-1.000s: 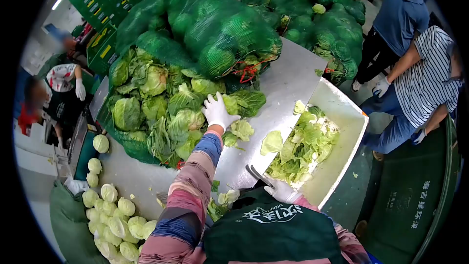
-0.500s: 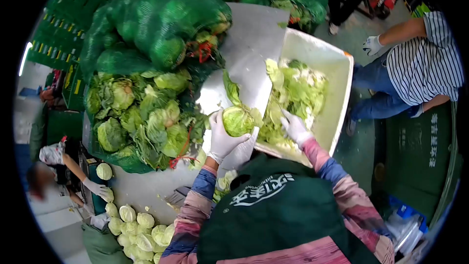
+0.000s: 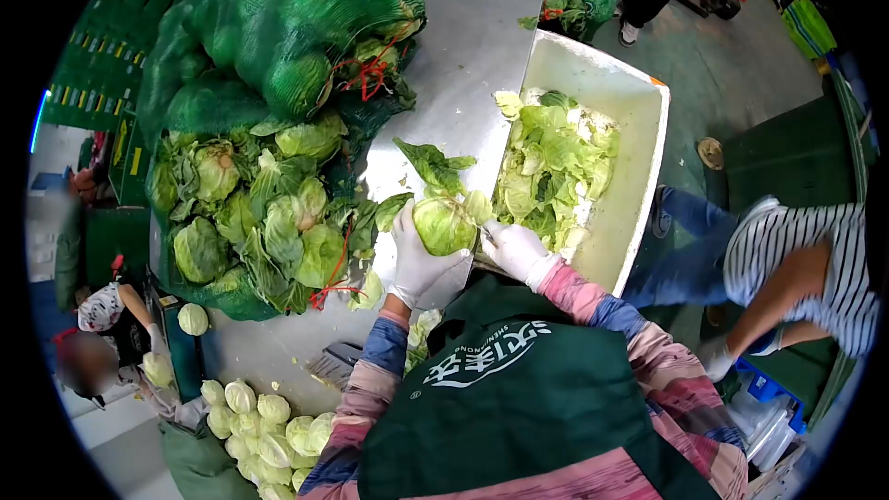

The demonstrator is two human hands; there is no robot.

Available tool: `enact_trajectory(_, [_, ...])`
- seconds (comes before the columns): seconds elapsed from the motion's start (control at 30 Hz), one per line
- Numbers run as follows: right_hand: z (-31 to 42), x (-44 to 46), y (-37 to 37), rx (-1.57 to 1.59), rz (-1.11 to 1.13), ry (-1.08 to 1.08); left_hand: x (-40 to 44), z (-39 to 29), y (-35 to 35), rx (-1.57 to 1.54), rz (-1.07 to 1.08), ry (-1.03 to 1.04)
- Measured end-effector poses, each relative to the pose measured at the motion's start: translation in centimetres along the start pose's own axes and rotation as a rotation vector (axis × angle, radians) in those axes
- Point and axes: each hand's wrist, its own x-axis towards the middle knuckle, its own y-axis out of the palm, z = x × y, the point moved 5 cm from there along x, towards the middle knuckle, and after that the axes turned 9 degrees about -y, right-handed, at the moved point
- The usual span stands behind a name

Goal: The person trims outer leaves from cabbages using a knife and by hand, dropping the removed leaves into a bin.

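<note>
My gloved left hand (image 3: 417,264) grips a green cabbage (image 3: 443,228) from its left and near side, above the metal table. Dark outer leaves (image 3: 433,167) stick out loosely on its far side. My gloved right hand (image 3: 519,250) is closed around a knife (image 3: 485,232), its short visible part touching the cabbage's right side; the handle is hidden in my fist. To the right, a white bin (image 3: 639,167) contains trimmed leaves (image 3: 546,162) and pale scraps.
Green mesh sacks (image 3: 269,37) of cabbages lie at the left and back; untrimmed cabbages (image 3: 296,213) spill from one. Several peeled cabbages (image 3: 269,431) are piled at lower left. A co-worker (image 3: 106,333) handles a cabbage there. A person in a striped shirt (image 3: 796,250) bends at right.
My right hand has moved from over the bin to the cabbage, bringing the knife against it. The cabbage has turned in my left hand. The striped-shirt person has moved nearer and bent down.
</note>
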Motion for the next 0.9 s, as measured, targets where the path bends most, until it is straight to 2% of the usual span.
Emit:
enact_trajectory(0.23, [0.5, 1.8, 0.0, -0.077, 0.140, 0.014, 0.2, 0.6, 0.3, 0.016, -0.013, 0.043])
enact_trajectory(0.33, [1.2, 2.1, -0.3, -0.108, 0.283, 0.132, -0.3, 0.4, 0.1, -0.025, -0.030, 0.067])
enact_trajectory(0.43, [-2.0, 3.8, 2.9, -0.195, 0.357, 0.201, -0.5, 0.0, 0.4, 0.019, -0.025, 0.078])
enact_trajectory(0.5, [0.0, 3.3, 1.7, -0.167, 0.374, 0.142, -2.0, 0.8, 0.3, -0.007, -0.102, 0.098])
enact_trajectory(0.53, [1.4, 2.6, 0.8, -0.111, 0.446, 0.151, -2.8, 0.3, -0.3, -0.125, -0.038, 0.060])
enact_trajectory(0.57, [0.5, 2.8, 2.1, -0.091, 0.372, 0.210, -4.2, -0.6, 0.8, -0.821, 0.196, -0.214])
enact_trajectory(0.6, [1.2, 2.8, 2.1, 0.049, 0.345, 0.208, -4.8, -1.2, -0.4, -0.713, 0.129, -0.123])
enact_trajectory(0.63, [1.9, 2.7, 2.0, 0.190, 0.320, 0.206, -4.6, 3.7, -0.5, -0.141, -0.060, 0.090])
enact_trajectory(0.67, [0.7, 2.7, 4.5, 0.223, -0.004, -0.056, -5.0, 6.1, -0.4, -0.244, -0.002, 0.085])
enact_trajectory(0.7, [0.6, 3.1, 5.4, 0.193, 0.072, -0.127, -5.7, 6.8, 0.3, -0.650, 0.161, -0.103])
enact_trajectory(0.77, [1.5, 3.6, 6.7, 0.130, 0.276, -0.137, -6.3, 5.5, -0.7, -1.096, 0.223, -0.616])
enact_trajectory(0.8, [2.0, 3.4, 7.2, 0.166, 0.220, -0.145, -5.5, 6.9, -0.1, -1.103, 0.238, -0.583])
enact_trajectory(0.83, [2.6, 3.4, 7.1, 0.210, 0.168, -0.156, -4.8, 9.5, 1.1, -1.225, 0.367, -0.673])
enact_trajectory(0.87, [4.5, 3.2, 5.1, 0.384, 0.157, -0.072, -4.6, 10.8, 2.0, -1.339, 0.499, -0.769])
enact_trajectory(0.9, [6.1, 3.3, 3.1, 0.556, 0.146, 0.008, -4.4, 10.6, 2.4, -1.404, 0.444, -0.785])
